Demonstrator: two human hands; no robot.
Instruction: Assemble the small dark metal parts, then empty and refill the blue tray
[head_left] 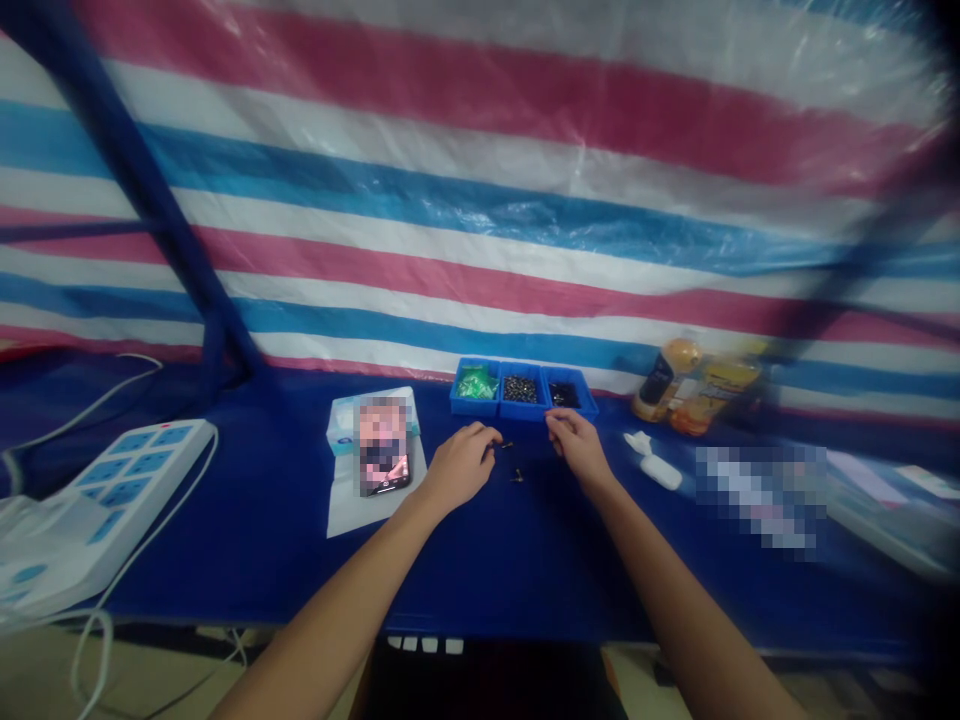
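Three blue plastic bins (523,411) on worktop (247,560): green packets (475,384), dark screws (519,390), black parts (564,395). Left hand (461,465), right hand (574,445) near bins, fingers curled; grip state unclear.

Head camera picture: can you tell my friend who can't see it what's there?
The left hand and right hand reach toward small dark parts on a blue table. Three blue bins of small parts stand ahead, before a striped tarp.
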